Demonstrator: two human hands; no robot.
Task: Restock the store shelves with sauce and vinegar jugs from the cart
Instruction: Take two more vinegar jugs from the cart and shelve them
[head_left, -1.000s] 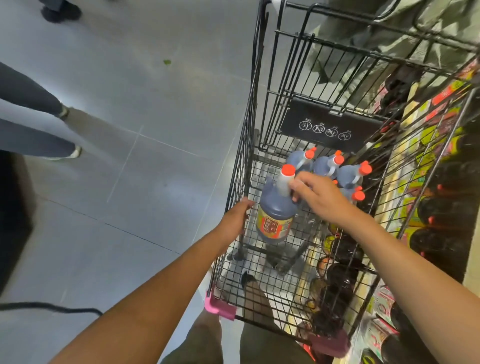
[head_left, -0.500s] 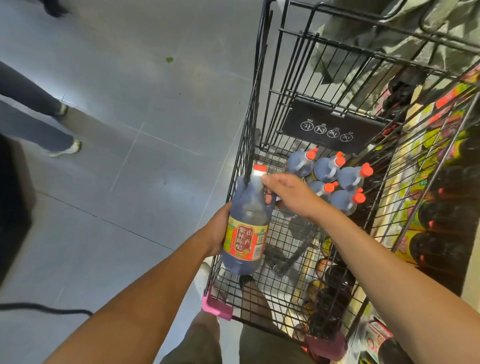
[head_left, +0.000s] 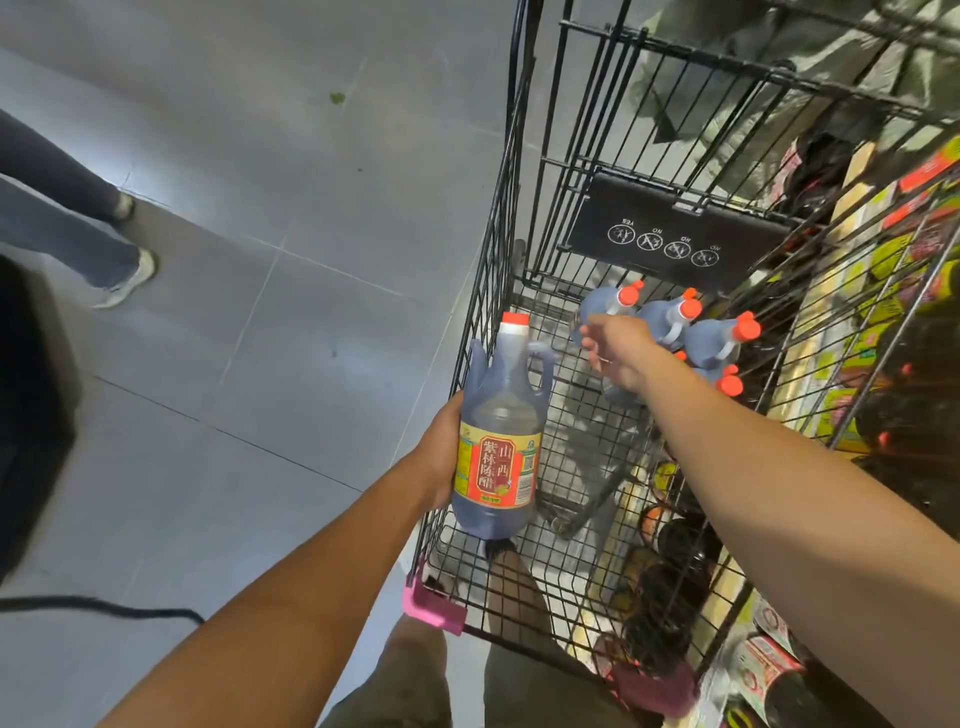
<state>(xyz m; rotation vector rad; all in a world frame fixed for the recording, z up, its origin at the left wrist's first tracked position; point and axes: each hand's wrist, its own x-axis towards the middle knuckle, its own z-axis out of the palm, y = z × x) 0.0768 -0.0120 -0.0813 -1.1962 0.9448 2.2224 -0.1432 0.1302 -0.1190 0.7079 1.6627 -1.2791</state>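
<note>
Grey floor tiles (head_left: 270, 171) fill the left half. At nine o'clock, someone's trousered legs (head_left: 57, 208) end in a pale sneaker (head_left: 127, 283). A black cable (head_left: 104, 605) snakes in at eight o'clock. A small green speck (head_left: 337, 97) lies at eleven, and crumpled olive fabric (head_left: 753, 47) at one.

jug (head_left: 496, 447) lbl: 山西 紫林陈醋 | cart sign (head_left: 670, 236): YES/NO/NO/NO, upside-dn

Both bare forearms reach forward from the lower edge of the view, the left one angled up from the bottom left. The left hand (head_left: 441, 452) clasps the side of an upright vinegar jug (head_left: 498, 431), with most of that hand hidden behind the jug. The right hand (head_left: 621, 353) stretches further ahead, its back turned up and its fingers (head_left: 597, 338) loosely spread, holding nothing.
</note>
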